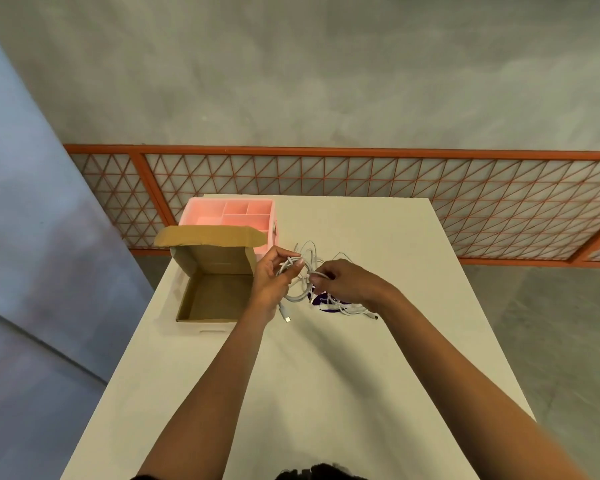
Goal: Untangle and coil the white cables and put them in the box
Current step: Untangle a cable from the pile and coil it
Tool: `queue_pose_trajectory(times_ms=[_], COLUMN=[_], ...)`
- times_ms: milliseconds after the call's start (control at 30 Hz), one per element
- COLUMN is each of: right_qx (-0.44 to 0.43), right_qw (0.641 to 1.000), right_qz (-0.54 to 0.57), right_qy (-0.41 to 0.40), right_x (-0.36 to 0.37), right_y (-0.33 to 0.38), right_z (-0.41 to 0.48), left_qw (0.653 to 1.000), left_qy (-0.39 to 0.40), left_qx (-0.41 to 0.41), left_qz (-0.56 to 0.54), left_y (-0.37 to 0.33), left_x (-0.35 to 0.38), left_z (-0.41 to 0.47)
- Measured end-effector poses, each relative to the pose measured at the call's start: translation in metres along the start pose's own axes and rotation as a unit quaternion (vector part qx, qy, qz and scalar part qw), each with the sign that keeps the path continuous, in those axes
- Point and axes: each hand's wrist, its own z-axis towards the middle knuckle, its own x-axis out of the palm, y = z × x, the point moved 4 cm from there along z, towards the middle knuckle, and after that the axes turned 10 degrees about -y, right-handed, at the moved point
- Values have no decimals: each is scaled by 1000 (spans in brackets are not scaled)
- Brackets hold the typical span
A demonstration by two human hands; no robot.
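Left hand (272, 271) grips coiled loops of the white cables (300, 271); right hand (340, 280) pinches a strand. Tangle hangs just above the worktop (326, 368), plug (284, 314) dangling. Open cardboard box (210, 296) just left; pink organizer (229, 216) behind it.

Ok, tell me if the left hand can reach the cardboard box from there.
Probably yes: the left hand is right beside the cardboard box, lid open, nothing between them, though it grips white cables.
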Motion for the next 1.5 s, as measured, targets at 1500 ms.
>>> queue_pose_trajectory(times_ms=[1500], right_qx=[30], right_qw=[943], right_qz=[305], right_qy=[-129], right_x=[-41], right_y=[-24], right_z=[5], left_qw=[987], left_qy=[153], left_qx=[-17], left_qz=[56], left_y=[-23], left_x=[3], left_z=[-13])
